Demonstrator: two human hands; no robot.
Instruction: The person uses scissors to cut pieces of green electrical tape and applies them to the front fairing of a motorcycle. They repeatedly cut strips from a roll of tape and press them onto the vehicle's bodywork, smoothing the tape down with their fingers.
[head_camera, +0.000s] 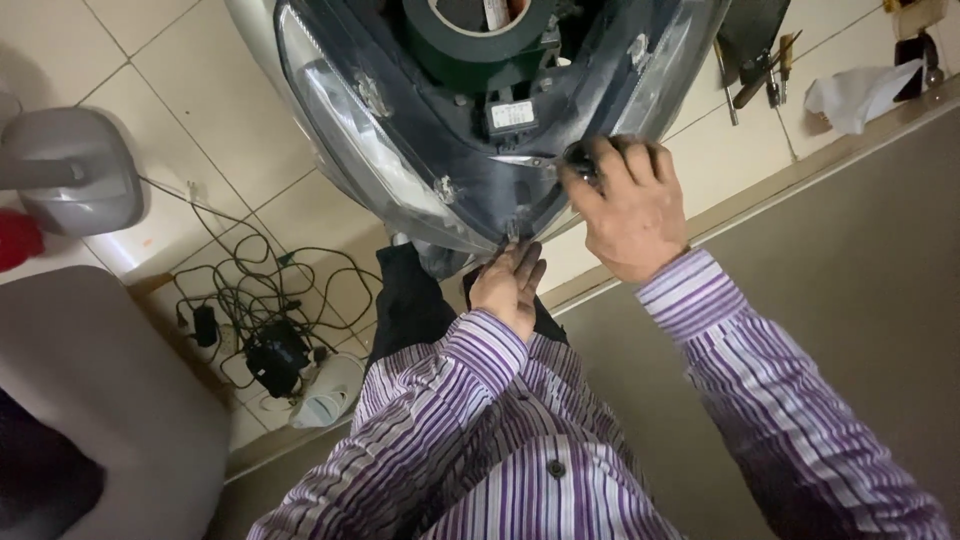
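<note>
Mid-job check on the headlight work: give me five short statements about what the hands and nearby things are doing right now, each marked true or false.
1. The left hand touches the lower edge of the headlight unit. True.
2. The right hand is flat on the floor. False: it is raised at the headlight's edge, fingers closed around a small dark object.
3. A roll of dark green tape sits on top of the headlight unit. True.
4. The sleeves are plain white. False: they are purple and white striped.
5. A tangle of black cable lies on the tiled floor. True.
</note>
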